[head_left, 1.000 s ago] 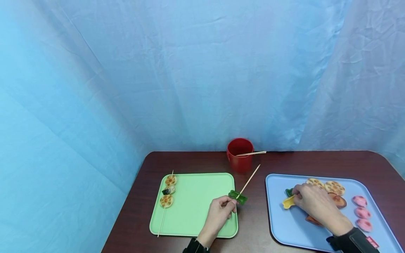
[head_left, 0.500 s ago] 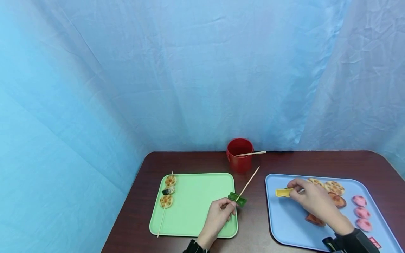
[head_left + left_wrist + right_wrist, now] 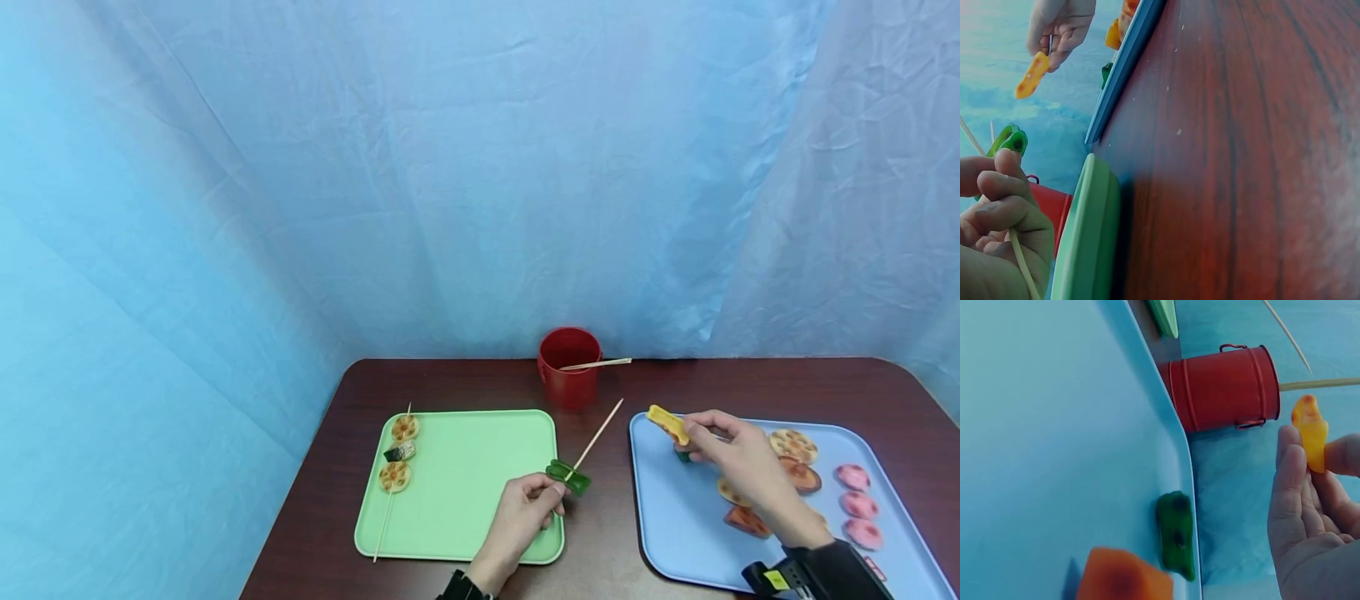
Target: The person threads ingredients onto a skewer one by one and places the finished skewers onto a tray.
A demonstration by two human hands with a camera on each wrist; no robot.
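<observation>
Between the two trays in the head view, the left hand pinches a thin bamboo skewer low on its shaft, a green pepper piece threaded just above the fingers. The right hand holds a yellow pepper piece raised over the near corner of the blue tray, beyond its fingertips. A finished skewer lies on the green tray; a red bucket stands on the counter behind.

From the left wrist, the fingers curl tightly round the stick.

From the right wrist, thumb and forefinger nip the yellow slice at its lower end. It looks light, glossy and probably slippery, likely a rigid toy; holding it by the edges should leave the middle free.
</observation>
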